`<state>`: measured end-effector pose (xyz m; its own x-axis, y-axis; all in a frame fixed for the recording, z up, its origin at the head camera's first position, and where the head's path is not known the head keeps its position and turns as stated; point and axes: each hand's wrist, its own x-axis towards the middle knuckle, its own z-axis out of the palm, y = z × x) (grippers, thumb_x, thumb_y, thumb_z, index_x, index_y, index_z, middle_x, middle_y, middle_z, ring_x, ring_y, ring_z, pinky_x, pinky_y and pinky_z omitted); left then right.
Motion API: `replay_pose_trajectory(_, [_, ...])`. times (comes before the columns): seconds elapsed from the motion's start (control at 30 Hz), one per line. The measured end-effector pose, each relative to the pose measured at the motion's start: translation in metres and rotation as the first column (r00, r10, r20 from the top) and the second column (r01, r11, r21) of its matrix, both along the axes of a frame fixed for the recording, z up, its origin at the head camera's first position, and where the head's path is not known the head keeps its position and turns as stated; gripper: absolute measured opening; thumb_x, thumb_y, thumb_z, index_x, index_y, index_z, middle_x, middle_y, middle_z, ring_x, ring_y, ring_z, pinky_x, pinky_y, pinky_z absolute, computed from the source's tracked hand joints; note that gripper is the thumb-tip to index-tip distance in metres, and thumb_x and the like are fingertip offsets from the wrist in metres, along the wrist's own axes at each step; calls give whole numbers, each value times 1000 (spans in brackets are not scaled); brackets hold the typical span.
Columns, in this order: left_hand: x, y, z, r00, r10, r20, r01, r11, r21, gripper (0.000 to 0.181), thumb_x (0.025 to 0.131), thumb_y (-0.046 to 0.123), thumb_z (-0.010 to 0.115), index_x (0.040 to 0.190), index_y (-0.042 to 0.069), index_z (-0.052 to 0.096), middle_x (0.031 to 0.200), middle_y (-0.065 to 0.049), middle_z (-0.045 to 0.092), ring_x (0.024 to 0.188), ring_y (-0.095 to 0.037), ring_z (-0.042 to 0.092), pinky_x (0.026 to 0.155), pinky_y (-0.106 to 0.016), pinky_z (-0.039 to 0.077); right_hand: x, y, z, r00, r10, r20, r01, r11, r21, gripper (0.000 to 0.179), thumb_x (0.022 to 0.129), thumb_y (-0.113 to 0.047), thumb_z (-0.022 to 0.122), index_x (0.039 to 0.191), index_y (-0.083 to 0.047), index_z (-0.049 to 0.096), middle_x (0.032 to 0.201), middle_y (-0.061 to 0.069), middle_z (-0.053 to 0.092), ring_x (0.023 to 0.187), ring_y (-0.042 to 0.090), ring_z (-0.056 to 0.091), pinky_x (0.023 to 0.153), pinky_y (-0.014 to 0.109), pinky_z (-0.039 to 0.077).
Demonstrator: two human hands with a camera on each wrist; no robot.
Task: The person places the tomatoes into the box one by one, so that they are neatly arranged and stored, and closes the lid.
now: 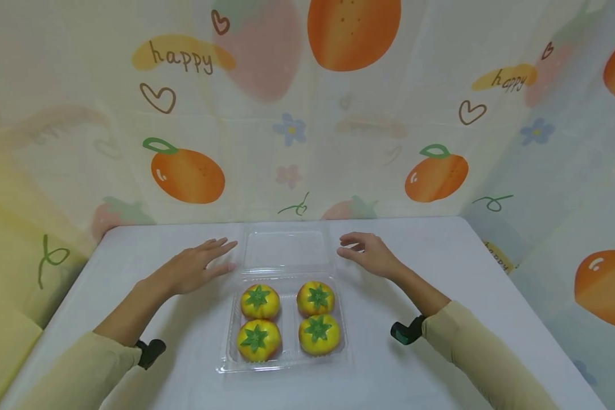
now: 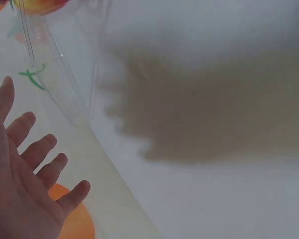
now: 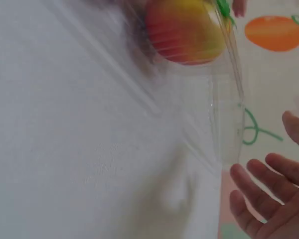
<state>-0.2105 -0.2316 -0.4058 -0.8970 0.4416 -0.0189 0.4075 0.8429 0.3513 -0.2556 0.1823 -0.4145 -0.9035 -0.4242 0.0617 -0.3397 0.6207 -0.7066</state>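
Observation:
A clear plastic clamshell box point(image 1: 287, 363) lies on the table with its lid point(image 1: 287, 247) folded back toward the wall. Several yellow fruits with green star-shaped leaves, persimmon-like, sit in it, two per side; one fruit point(image 1: 258, 302) is at the back left and another point(image 1: 319, 336) at the front right. My left hand point(image 1: 192, 267) hovers left of the lid, fingers spread and holding nothing. To the lid's right, my right hand point(image 1: 371, 254) hangs with loosely bent fingers, also holding nothing. In the right wrist view a reddish-yellow fruit point(image 3: 184, 32) shows through the box wall.
A white-covered table point(image 1: 400, 376) carries the box. Behind it hangs a printed cloth point(image 1: 256, 159) with oranges, strawberries and hearts, which also runs along both sides. A dark wrist camera point(image 1: 151, 353) is on the left wrist, another camera point(image 1: 407, 330) on the right.

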Motion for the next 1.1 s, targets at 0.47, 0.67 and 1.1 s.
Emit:
replay_pose_trajectory(0.47, [-32, 2, -12, 878, -18, 478, -241, 847, 475, 73, 104, 55, 34, 159, 8, 20, 160, -24, 26, 144, -45, 28, 108, -61, 36, -22, -11, -11, 924, -74, 375, 161, 965, -206, 54, 102, -25, 58, 146, 3, 43, 131, 23, 62, 113, 34, 66, 95, 44, 53])
replay_pose_trajectory(0.67, [-32, 4, -11, 847, -38, 530, -318, 762, 564, 75, 104, 54, 34, 159, 6, 17, 154, -28, 35, 140, -44, 37, 108, -59, 37, -25, -17, -11, 918, -89, 386, 189, 955, -229, 52, 101, -19, 61, 145, 2, 45, 126, 24, 64, 109, 32, 68, 94, 44, 54])
replay_pose_trajectory(1.1, [-27, 12, -3, 901, 93, 425, -374, 664, 647, 75, 98, 27, 64, 159, 13, 22, 145, -25, 49, 129, -40, 53, 104, -51, 44, -26, -21, 1, 953, -135, 270, 218, 928, -304, 53, 94, -4, 65, 143, -3, 47, 116, 22, 67, 102, 32, 68, 88, 38, 57])
